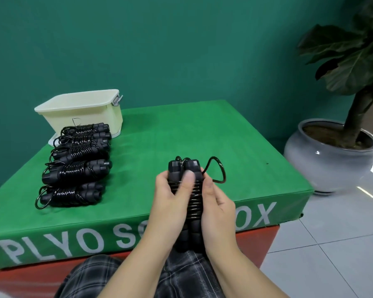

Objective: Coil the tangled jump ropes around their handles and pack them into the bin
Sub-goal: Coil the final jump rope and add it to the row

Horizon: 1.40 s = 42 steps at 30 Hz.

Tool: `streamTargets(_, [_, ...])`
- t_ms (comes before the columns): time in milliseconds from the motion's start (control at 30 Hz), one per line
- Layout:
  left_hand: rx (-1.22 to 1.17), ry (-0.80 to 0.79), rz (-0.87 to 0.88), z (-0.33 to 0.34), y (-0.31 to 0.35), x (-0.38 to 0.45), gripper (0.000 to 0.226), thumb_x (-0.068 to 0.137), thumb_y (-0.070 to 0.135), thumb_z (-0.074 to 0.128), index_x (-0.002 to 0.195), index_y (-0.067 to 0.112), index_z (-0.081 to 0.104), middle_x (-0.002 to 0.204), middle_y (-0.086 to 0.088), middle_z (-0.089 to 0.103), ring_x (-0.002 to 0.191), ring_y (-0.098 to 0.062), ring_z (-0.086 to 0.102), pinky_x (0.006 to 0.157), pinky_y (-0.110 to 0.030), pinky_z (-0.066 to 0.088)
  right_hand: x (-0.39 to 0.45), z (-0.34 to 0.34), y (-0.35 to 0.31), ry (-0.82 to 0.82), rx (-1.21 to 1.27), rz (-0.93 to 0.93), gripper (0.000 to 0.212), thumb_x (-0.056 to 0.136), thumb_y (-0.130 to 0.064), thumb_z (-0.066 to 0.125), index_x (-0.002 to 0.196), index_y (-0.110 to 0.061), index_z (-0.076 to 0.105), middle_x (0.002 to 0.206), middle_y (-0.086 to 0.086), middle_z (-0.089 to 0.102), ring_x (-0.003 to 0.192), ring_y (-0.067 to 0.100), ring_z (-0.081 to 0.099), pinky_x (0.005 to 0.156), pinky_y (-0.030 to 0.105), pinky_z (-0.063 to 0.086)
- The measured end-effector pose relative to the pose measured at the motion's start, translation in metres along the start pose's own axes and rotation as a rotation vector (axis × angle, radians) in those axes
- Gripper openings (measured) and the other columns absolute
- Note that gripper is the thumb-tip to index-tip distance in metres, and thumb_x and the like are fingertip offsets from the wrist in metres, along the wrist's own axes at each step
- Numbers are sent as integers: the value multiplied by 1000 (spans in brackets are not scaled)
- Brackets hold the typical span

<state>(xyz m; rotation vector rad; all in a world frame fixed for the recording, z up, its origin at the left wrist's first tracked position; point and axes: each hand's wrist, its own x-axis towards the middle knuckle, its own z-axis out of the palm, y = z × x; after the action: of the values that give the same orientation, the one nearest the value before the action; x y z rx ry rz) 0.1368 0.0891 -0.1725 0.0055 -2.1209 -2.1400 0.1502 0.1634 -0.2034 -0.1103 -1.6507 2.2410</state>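
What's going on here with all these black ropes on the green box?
A person holds a jump rope in both hands, left hand and right hand gripping its paired handles, cord mostly coiled with a loose loop left. Five coiled ropes lie in a row on the green plyo box. None shows in the cream bin from here.

Teal-green wall [159,39] behind. Pale tiled floor [332,254] w/ window glare at right. Big-leaf plant [353,50] in grey glazed pot [323,164]. Green-topped plyo box surface [181,130], red below.
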Motion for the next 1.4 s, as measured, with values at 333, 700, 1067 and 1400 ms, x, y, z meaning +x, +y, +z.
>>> streamTargets(333, [62,-26,-57,7,-8,-9,36,77,32,74,106,21,58,93,5,70,74,0,67,59,-12,49,-1,-3,5,166,-15,-14,30,94,-36,47,85,-25,73,80,-13,74,77,-2,68,67,13,48])
streamTargets(700, [48,32,-73,16,-13,1,36,70,42,80,95,22,64,87,4,73,81,-9,69,77,-28,54,8,-11,7,217,-33,-69,21,89,-35,54,84,-23,71,82,-10,74,81,-4,67,71,10,47])
streamTargets(1067, [-3,-39,-23,14,-16,-3,30,71,39,73,93,21,64,83,4,73,77,-9,67,70,-23,52,27,-26,-2,303,138,94,32,101,-23,45,72,-11,52,61,-7,60,45,6,45,41,16,35])
streamTargets(1400, [424,-131,-43,12,-16,-1,28,76,48,69,92,30,55,85,12,66,82,-8,63,77,-27,50,11,-31,-15,190,-135,-156,51,92,-46,33,60,-5,36,51,-1,32,45,5,30,47,16,28])
